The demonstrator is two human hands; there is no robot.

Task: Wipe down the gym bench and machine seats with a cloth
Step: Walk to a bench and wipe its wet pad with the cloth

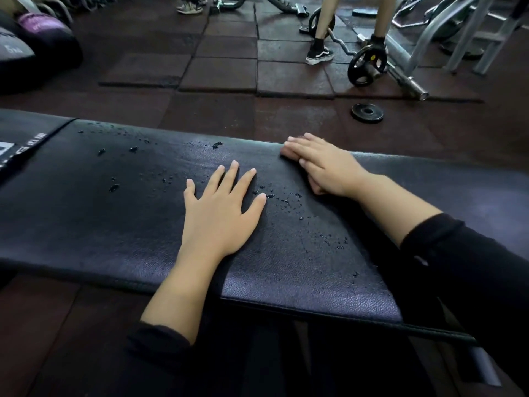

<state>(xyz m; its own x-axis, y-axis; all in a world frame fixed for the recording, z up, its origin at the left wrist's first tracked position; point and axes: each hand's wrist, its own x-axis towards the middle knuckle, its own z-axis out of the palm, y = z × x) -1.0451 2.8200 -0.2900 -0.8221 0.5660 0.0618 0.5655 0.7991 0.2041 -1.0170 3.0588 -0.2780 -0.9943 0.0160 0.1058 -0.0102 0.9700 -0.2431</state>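
A black padded gym bench runs across the view, its surface speckled with water droplets. My left hand lies flat on the middle of the pad, fingers spread and straight. My right hand rests flat near the far edge of the pad, fingers together and pointing left. A dark cloth, if present under the right hand, cannot be told apart from the black pad. Both sleeves are black.
Beyond the bench, on dark rubber floor tiles, lie a small weight plate and a curl bar with plates. A person's legs stand by the bar. Medicine balls sit far left; a metal rack stands far right.
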